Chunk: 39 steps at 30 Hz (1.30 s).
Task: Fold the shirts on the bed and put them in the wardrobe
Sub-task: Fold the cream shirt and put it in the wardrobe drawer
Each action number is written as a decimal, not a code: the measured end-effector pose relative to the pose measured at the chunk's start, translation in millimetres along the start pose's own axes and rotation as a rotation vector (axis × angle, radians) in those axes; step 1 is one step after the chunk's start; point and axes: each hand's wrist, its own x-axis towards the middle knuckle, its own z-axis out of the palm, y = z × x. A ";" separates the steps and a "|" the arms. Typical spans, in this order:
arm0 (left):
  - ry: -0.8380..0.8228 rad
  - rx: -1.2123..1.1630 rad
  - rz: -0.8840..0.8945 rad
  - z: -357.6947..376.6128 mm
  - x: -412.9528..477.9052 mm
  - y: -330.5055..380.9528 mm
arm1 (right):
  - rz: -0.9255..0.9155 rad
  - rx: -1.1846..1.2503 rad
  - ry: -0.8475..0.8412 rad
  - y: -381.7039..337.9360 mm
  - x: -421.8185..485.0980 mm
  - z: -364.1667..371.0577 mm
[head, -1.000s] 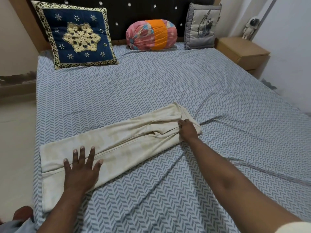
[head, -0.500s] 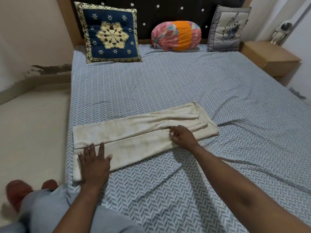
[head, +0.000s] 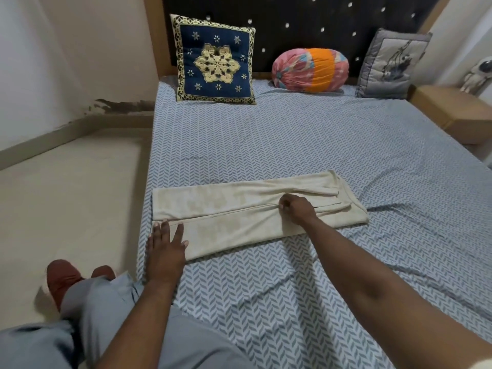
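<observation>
Cream shirt (head: 226, 225) is lying on the bed (head: 266, 145), already folded lengthwise into one long strip running left to right, close to the near left corner of the mattress. The two folded-in edges meet in a seam along the middle.

The left hand (head: 165, 254) is flat on the strip's left end. Its fingers (head: 164, 230) are straight and a little apart, with the tips right at the seam and the palm hanging back over the bed's edge.

The right hand (head: 296, 211) sits further along, right of the strip's middle. Its fingers (head: 284, 206) are curled down onto the cloth right at the seam. Honestly I can't tell if they've got a pinch of fabric or are just pressing on it. To the right of those fingers the tucked sleeves show as a few layered edges at the strip's right end.

Beyond both hands, against the dark headboard (head: 292, 22), there's a blue cushion (head: 214, 59), a pink and orange bolster (head: 310, 70) and a grey cushion (head: 391, 65). A wooden nightstand (head: 452, 107) is far right of the right fingers. Near the left hand, grey trousers (head: 106, 315) and reddish slippers (head: 61, 278) are over the floor (head: 66, 195).
</observation>
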 end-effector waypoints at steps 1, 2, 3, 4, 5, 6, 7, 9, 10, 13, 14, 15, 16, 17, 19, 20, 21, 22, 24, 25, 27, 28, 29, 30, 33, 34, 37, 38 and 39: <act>0.031 -0.011 -0.018 -0.4 0.3 -0.2 | -0.012 0.007 -0.012 -0.2 -1.8 1.9; 0.052 -0.026 -0.051 -2.0 0.2 0.4 | -0.016 0.011 0.005 0.6 -4.4 4.5; 0.072 -0.046 -0.100 -4.5 -0.1 1.8 | -0.014 -0.002 0.036 0.8 -7.5 6.4; 0.085 -0.069 -0.157 -6.7 -0.5 2.8 | -0.020 -0.021 0.058 1.2 -10.5 9.5; 0.093 -0.100 -0.212 -9.8 -1.3 4.0 | -0.038 -0.047 0.053 0.9 -13.2 12.7; 0.095 -0.131 -0.262 -14.1 -1.4 5.2 | -0.066 -0.074 0.038 -1.2 -16.2 15.2; 0.095 -0.163 -0.316 -17.9 -2.8 5.7 | -0.079 -0.088 0.034 -5.3 -18.6 17.5; 0.073 -0.253 -0.436 -27.9 -6.8 7.8 | -0.075 -0.058 0.065 -21.0 -22.3 19.0; 0.050 -0.305 -0.500 -32.3 -8.6 10.7 | -0.082 -0.031 0.081 -29.6 -22.9 20.3; -0.001 -0.415 -0.660 -43.7 -16.4 11.7 | -0.225 0.029 0.014 -73.8 -28.1 34.1; -0.015 -0.445 -0.699 -45.2 -19.6 7.4 | -0.288 0.034 -0.028 -92.3 -30.5 42.6; -0.033 -0.484 -0.730 -46.4 -20.6 7.3 | -0.336 0.023 -0.065 -105.9 -32.9 49.2; -0.041 -0.524 -0.771 -48.1 -22.9 0.6 | -0.391 0.007 -0.095 -126.4 -35.6 58.7; -0.055 -0.567 -0.792 -49.7 -23.5 -1.3 | -0.426 -0.013 -0.112 -140.6 -37.5 64.9; -0.065 -0.623 -0.808 -51.9 -24.3 -5.9 | -0.485 -0.026 -0.164 -170.8 -40.3 75.2; -0.063 -0.638 -0.801 -52.5 -23.6 -5.0 | -0.503 -0.033 -0.196 -182.0 -40.7 78.7; -0.056 -0.645 -0.798 -53.5 -23.9 -7.7 | -0.513 -0.041 -0.233 -196.9 -41.7 83.1; -0.052 -0.650 -0.789 -54.0 -23.2 -6.7 | -0.508 -0.042 -0.254 -206.6 -41.5 86.3; -0.053 -0.642 -0.778 -52.3 -22.2 -6.9 | -0.466 -0.015 -0.238 -222.5 -40.8 92.3; -0.053 -0.632 -0.779 -51.3 -21.8 -8.2 | -0.439 0.002 -0.215 -229.1 -40.1 95.4; -0.045 -0.621 -0.778 -50.0 -20.8 -7.7 | -0.394 0.028 -0.154 -234.5 -39.0 99.2; -0.039 -0.617 -0.779 -49.2 -20.0 -8.4 | -0.380 0.032 -0.126 -236.3 -38.7 100.3; -0.036 -0.609 -0.779 -48.9 -19.3 -7.9 | -0.368 0.023 -0.113 -237.1 -39.0 99.6; -0.036 -0.598 -0.780 -48.3 -18.9 -8.0 | -0.358 0.004 -0.114 -238.6 -39.5 99.4; -0.029 -0.559 -0.767 -46.8 -17.1 -7.2 | -0.373 -0.008 -0.110 -246.0 -38.9 97.3; -0.022 -0.548 -0.770 -45.9 -16.1 -7.7 | -0.392 0.017 -0.114 -251.4 -38.6 97.3; -0.001 -0.550 -0.775 -44.5 -14.6 -8.3 | -0.424 0.048 -0.187 -272.3 -35.2 100.4; 0.009 -0.556 -0.775 -45.0 -14.4 -9.1 | -0.422 0.007 -0.210 -281.1 -33.6 102.8; 0.020 -0.562 -0.770 -45.8 -14.5 -7.8 | -0.415 -0.039 -0.202 -288.0 -33.0 103.6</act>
